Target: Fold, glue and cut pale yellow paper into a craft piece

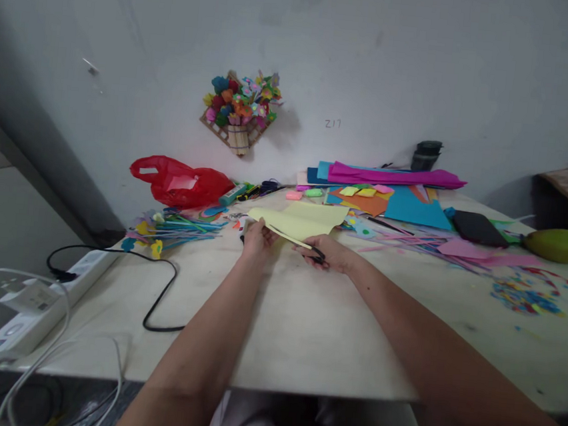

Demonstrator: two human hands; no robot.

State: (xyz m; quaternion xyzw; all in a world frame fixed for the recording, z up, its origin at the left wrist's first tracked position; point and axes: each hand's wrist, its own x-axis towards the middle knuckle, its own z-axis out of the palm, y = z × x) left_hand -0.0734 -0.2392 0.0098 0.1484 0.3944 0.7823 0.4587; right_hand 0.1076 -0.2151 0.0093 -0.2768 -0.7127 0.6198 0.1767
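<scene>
A pale yellow sheet of paper is held over the middle of the table. My left hand pinches its near left edge, fingers closed on the paper. In my right hand is a pair of scissors with black handles, gripped at the sheet's near edge. A narrow strip of the paper runs along that edge between my two hands. The scissor blades are mostly hidden by the paper and my fingers.
Paper flowers on stems and a red plastic bag lie at left. Coloured sheets, a black phone-like slab, pink strips and paper scraps are at right. A black cable crosses from the power strip.
</scene>
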